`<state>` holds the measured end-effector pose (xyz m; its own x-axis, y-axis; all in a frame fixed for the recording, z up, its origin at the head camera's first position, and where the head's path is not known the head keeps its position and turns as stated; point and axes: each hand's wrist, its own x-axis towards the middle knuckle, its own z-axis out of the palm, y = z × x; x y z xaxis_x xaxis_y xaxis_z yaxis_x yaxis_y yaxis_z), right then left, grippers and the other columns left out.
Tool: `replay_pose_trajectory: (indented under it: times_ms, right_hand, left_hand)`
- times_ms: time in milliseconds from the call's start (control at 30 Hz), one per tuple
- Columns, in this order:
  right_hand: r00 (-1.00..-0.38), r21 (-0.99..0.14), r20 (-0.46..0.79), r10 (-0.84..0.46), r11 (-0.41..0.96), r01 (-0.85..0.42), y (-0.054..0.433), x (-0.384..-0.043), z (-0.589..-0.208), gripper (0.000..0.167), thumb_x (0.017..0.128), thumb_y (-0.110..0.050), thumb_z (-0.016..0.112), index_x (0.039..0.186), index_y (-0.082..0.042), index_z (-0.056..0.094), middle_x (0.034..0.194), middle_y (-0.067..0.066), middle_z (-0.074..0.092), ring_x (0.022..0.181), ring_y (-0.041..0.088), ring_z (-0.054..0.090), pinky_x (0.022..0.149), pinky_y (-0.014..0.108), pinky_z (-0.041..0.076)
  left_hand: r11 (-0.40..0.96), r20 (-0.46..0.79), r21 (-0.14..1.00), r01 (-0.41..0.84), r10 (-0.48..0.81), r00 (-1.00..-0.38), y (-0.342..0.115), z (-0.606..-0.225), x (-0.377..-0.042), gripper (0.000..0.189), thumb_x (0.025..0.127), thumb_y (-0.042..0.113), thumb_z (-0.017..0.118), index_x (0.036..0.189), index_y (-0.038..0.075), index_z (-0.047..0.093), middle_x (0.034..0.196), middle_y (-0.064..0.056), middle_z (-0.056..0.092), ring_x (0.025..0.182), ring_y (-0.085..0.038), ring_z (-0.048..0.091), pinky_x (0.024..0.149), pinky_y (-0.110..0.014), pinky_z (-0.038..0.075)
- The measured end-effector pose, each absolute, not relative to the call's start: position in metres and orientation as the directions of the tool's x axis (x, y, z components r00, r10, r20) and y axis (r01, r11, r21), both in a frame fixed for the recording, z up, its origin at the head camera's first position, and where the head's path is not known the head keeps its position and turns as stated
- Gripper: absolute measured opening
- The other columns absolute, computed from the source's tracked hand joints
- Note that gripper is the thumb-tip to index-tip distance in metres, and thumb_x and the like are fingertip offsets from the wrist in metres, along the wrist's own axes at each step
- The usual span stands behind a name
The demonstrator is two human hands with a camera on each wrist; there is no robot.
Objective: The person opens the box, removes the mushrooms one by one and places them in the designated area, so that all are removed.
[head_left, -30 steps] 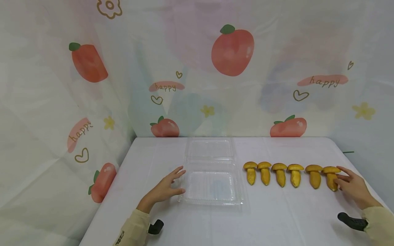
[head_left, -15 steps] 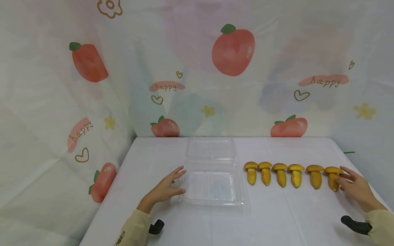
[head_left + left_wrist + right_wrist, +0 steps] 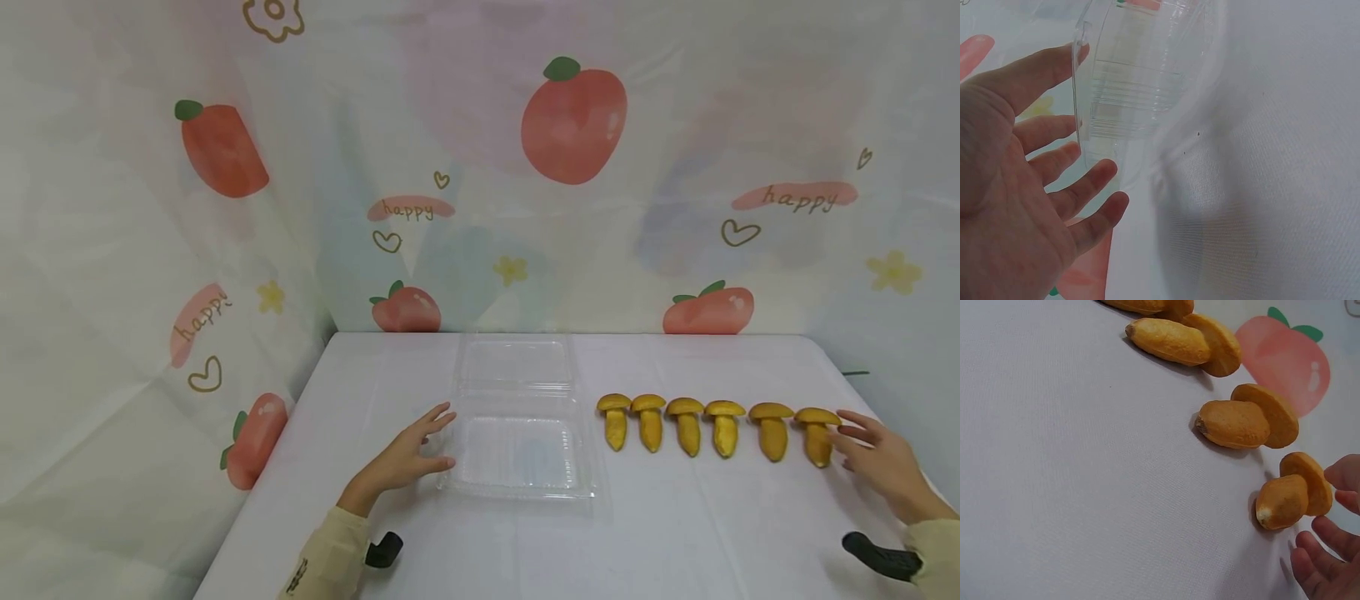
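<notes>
My left hand [image 3: 401, 458] is at the left edge of a clear plastic hinged container [image 3: 517, 492], its lid [image 3: 513, 364] lying back. In the left wrist view the thumb and fingers [image 3: 1094, 187] are spread beside the container's wall [image 3: 1082, 94], without gripping it. To the right, several yellow-brown mushrooms [image 3: 725, 433] lie in a row, caps away from me. My right hand [image 3: 885, 467] is at the right end of the row. Its loosely bent fingers [image 3: 1316, 556] are beside the last mushroom [image 3: 1285, 500], one fingertip right at the cap.
A white cloth covers the table [image 3: 645, 542]. Printed fabric backdrops [image 3: 600, 250] rise behind it and along the left side. Black curved pieces [image 3: 881, 557] show at both wrists, below the sleeves.
My right hand has drawn slightly right from the last mushroom, which shifted a little rightward from its neighbour. The left hand stays by the container. The head view has shifted slightly.
</notes>
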<state>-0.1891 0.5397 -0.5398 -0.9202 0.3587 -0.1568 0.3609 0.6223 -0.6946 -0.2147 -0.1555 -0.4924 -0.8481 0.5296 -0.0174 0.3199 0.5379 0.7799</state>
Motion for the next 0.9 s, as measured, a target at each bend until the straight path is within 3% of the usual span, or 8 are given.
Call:
replay_pose_trajectory:
  times_ms: [600, 700, 833, 900]
  right_hand:
    - [-0.919, -0.678, -0.096, 0.383, 0.65, 0.342, 0.517, -0.178, -0.507, 0.067, 0.108, -0.03, 0.043, 0.154, 0.012, 0.019, 0.144, 0.048, 0.03, 0.119, 0.061, 0.043, 0.05, 0.011, 0.042]
    - [-0.92, -0.67, -0.083, 0.384, 0.662, 0.337, 0.513, -0.177, -0.5, 0.065, 0.108, -0.029, 0.041, 0.154, 0.012, 0.02, 0.145, 0.048, 0.03, 0.123, 0.063, 0.042, 0.053, 0.019, 0.047]
    - [-0.925, -0.662, -0.07, 0.373, 0.677, 0.322, 0.507, -0.176, -0.492, 0.065, 0.108, -0.031, 0.04, 0.155, 0.01, 0.02, 0.147, 0.047, 0.029, 0.125, 0.063, 0.04, 0.066, 0.049, 0.057]
    - [-0.93, -0.663, -0.058, 0.362, 0.683, 0.307, 0.503, -0.175, -0.489, 0.065, 0.109, -0.031, 0.039, 0.155, 0.01, 0.02, 0.148, 0.047, 0.03, 0.126, 0.063, 0.04, 0.069, 0.045, 0.059]
  left_hand:
    - [0.54, -0.007, 0.77, 0.34, 0.54, -0.842, -0.154, -0.493, -0.218, 0.074, 0.094, 0.019, 0.072, 0.155, -0.001, 0.036, 0.168, -0.02, 0.022, 0.151, -0.044, 0.03, 0.112, -0.065, 0.04]
    - [0.54, -0.01, 0.771, 0.338, 0.54, -0.841, -0.154, -0.492, -0.218, 0.074, 0.094, 0.019, 0.072, 0.155, -0.001, 0.036, 0.168, -0.02, 0.022, 0.151, -0.044, 0.03, 0.112, -0.065, 0.039]
    - [0.545, -0.014, 0.768, 0.336, 0.538, -0.843, -0.154, -0.492, -0.218, 0.074, 0.094, 0.019, 0.072, 0.155, -0.001, 0.036, 0.168, -0.02, 0.022, 0.151, -0.044, 0.03, 0.113, -0.065, 0.039]
    - [0.546, -0.017, 0.769, 0.332, 0.537, -0.843, -0.154, -0.492, -0.217, 0.074, 0.094, 0.019, 0.072, 0.155, -0.001, 0.036, 0.168, -0.019, 0.022, 0.151, -0.043, 0.03, 0.113, -0.065, 0.039]
